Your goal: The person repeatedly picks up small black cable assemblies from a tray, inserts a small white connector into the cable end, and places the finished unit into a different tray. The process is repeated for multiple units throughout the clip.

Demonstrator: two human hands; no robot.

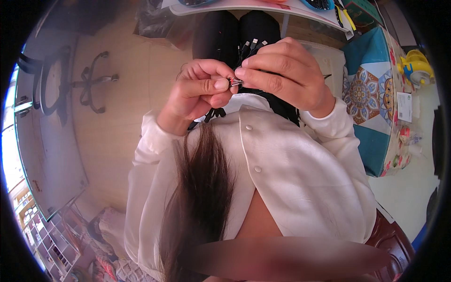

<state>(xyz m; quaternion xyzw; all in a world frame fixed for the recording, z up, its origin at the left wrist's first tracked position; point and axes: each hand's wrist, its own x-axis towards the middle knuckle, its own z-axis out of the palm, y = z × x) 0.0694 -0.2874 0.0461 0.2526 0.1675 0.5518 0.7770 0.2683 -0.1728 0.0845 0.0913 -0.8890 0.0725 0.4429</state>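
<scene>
Above my lap, my left hand [199,89] is closed in a pinch on a thin black cable end, with short red and pale wires [234,82] sticking out of it. My right hand [284,75] meets it from the other side, thumb and fingertips pressed together at the tips of those wires. Several black USB cables [254,45] lie across my black trousers, their metal plugs showing just beyond the right hand. More black cord [215,113] hangs below the left hand. My fingers partly hide the wires.
A white table edge [319,21] is ahead, with blue trays and yellow-handled pliers [347,19]. To the right stands a patterned, cloth-covered surface [369,96] with a yellow and blue object [416,68]. An office chair [89,82] shows at left.
</scene>
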